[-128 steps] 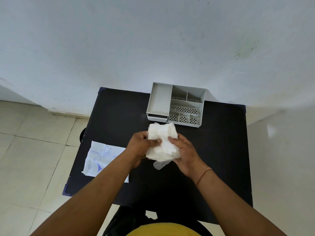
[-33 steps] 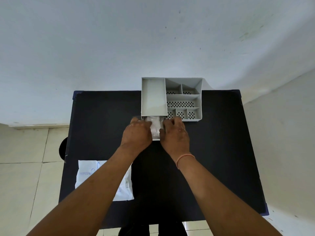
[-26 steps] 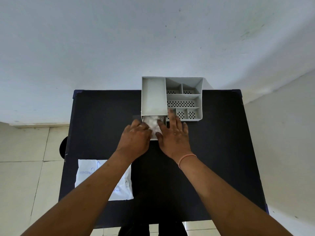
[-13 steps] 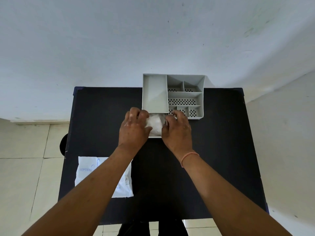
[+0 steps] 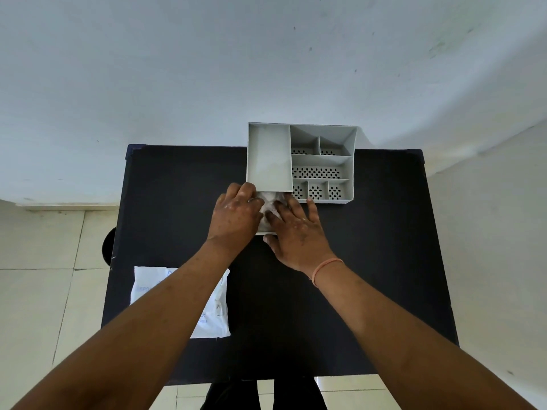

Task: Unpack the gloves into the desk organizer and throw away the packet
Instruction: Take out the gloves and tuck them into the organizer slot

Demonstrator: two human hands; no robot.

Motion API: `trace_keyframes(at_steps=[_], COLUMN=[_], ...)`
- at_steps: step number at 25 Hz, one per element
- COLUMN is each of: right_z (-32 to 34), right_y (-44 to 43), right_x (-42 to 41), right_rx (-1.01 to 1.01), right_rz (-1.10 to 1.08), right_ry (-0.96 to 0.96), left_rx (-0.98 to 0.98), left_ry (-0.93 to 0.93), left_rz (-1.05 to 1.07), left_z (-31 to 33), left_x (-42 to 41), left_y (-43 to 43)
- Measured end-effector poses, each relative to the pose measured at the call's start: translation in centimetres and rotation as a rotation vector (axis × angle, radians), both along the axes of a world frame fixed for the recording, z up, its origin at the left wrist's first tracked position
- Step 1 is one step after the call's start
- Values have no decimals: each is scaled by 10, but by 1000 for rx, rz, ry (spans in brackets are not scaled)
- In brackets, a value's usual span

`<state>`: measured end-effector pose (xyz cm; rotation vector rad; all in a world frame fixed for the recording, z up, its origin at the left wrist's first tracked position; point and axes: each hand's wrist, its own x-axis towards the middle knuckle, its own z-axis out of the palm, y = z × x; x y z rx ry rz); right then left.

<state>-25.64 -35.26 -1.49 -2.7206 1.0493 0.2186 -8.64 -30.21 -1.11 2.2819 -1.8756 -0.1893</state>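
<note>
On black table (image 5: 370, 261) (white wall behind): both hands (image 5: 266, 223) pressed flat on gloves (image 5: 270, 204).

Plain room, likely home or small office: bare white wall (image 5: 207, 69), cream tiled floor (image 5: 44, 247), 1 small black surface (image 5: 370, 261) against the wall, grey desk organizer (image 5: 269, 155) on it.
</note>
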Motion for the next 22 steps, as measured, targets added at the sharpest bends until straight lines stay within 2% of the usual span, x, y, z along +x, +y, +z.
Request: trace_keyframes(at_steps=[6,11,16,19,22], right_z=[0,-4,-3,-1,0], right_y=[0,3,-2,-9,-15], right_x=[7,11,7,-3,-8], right_rx=[-27,-14,-34,-116,-168], right_rz=[-8,-41,-50,-53,0], right_ry=[34,26,-67,-166,-152], left_rx=[144,257,502,499,427], left_ry=[-111,-85,-60,-157,-215], left_rz=[-80,-139,-165,-203,-177], left_z=[1,10,17,14,14], left_x=[-2,-15,-18,-13,-10], left_y=[4,18,19,17,9])
